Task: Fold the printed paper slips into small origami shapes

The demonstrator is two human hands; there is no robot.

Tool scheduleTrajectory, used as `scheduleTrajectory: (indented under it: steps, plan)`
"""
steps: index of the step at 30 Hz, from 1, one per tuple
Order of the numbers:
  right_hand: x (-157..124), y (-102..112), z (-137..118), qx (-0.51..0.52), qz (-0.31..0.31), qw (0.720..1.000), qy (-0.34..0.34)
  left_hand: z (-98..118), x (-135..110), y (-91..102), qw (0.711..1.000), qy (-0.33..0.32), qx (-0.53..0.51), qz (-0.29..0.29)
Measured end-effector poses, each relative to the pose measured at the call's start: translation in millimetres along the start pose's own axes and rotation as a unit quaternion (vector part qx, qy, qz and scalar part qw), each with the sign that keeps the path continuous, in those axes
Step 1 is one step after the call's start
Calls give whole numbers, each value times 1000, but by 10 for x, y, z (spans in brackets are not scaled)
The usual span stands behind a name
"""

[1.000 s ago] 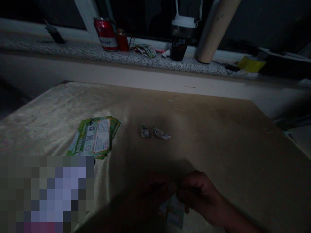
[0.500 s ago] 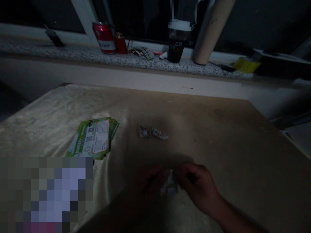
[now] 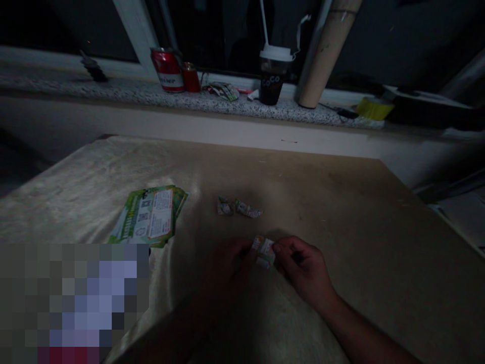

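Between my two hands is a small folded piece of printed paper (image 3: 263, 252), white with orange and green marks. The fingertips of my right hand (image 3: 305, 265) pinch its right edge. My left hand (image 3: 233, 260) grips the left edge with thumb and fingers, though deep shadow hides much of that hand. Beyond them on the table lie two small crumpled printed pieces, a squarish one (image 3: 226, 206) and a longer folded one (image 3: 248, 209). To the left rests a stack of green printed sheets (image 3: 147, 217).
A wrinkled pale cloth covers the table (image 3: 341, 212). On the stone windowsill behind stand a red can (image 3: 167, 71), a small red jar (image 3: 191, 78), a lidded cup with a straw (image 3: 271, 81) and a cardboard tube (image 3: 322, 60). A blurred-out patch hides the lower left.
Both hands have moved slightly away from me, with the folded paper between them. More of the paper's printed face shows now. The sheets and crumpled pieces stay in place.
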State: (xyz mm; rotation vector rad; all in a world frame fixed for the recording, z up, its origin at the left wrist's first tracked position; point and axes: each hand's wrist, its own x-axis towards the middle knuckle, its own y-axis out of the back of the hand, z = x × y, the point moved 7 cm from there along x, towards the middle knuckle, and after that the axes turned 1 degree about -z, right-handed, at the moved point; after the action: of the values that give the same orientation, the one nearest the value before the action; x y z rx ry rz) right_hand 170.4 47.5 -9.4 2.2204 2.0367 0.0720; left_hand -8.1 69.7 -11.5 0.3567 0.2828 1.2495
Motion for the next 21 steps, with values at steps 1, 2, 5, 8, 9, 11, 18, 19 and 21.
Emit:
scheduleTrajectory:
  steps: [1, 2, 5, 8, 9, 11, 18, 19, 21]
  plan:
    - [9, 4, -10, 1, 2, 1000, 3, -12, 15, -10, 1000, 9, -13, -2]
    - [17, 7, -15, 1, 4, 1000, 5, -20, 29, -11, 1000, 14, -23, 1]
    - [31, 9, -9, 3, 6, 1000, 7, -14, 60, 0, 999, 3, -33, 11]
    - [36, 8, 17, 9, 7, 1000, 13, -12, 68, 21, 999, -2, -45, 23]
    - [36, 6, 29, 16, 5, 1000, 13, -9, 67, 28, 998, -4, -52, 28]
    - [36, 3, 49, 30, 0, 1000, 10, -4, 59, 46, 997, -3, -67, 44]
    - [10, -4, 26, 46, -23, 999, 2, -3, 31, 84, 992, 14, -105, 71]
    - [8, 1, 25, 56, -22, 998, -2, 8, 26, 82, 992, 8, -107, 62]
    - [12, 20, 26, 77, -17, 997, -13, 41, 12, 57, 993, -12, -112, 29]
